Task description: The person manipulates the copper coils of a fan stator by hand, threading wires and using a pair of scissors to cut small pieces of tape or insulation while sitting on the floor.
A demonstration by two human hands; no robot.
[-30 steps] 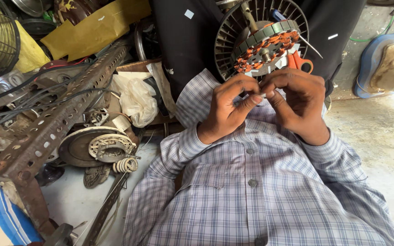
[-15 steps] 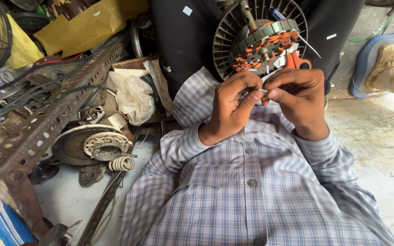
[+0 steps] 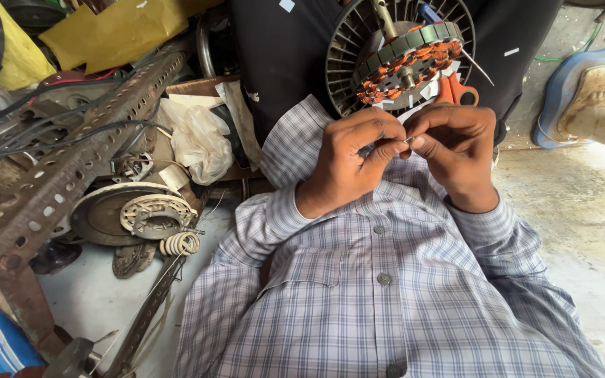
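Note:
My left hand (image 3: 350, 157) and my right hand (image 3: 455, 148) meet fingertip to fingertip just above my checked shirt. Between them they pinch a thin wire (image 3: 405, 141); its far end is hard to follow. Directly beyond the hands sits a round fan motor stator (image 3: 406, 59) with orange copper windings, set in a dark slotted housing and resting against dark trousers. Orange-handled scissors (image 3: 454, 91) lie right behind my right hand.
A rusty perforated angle bar (image 3: 71, 171) slants across the left. Below it lie a disc-shaped motor part (image 3: 141, 212), a small wire coil (image 3: 180, 243) and a crumpled plastic bag (image 3: 197, 140). A yellow sheet (image 3: 117, 28) sits at the top left, a blue object (image 3: 561, 91) at the right on concrete.
Both hands stay pinched together at the wire and have shifted only slightly; the view has drifted a little.

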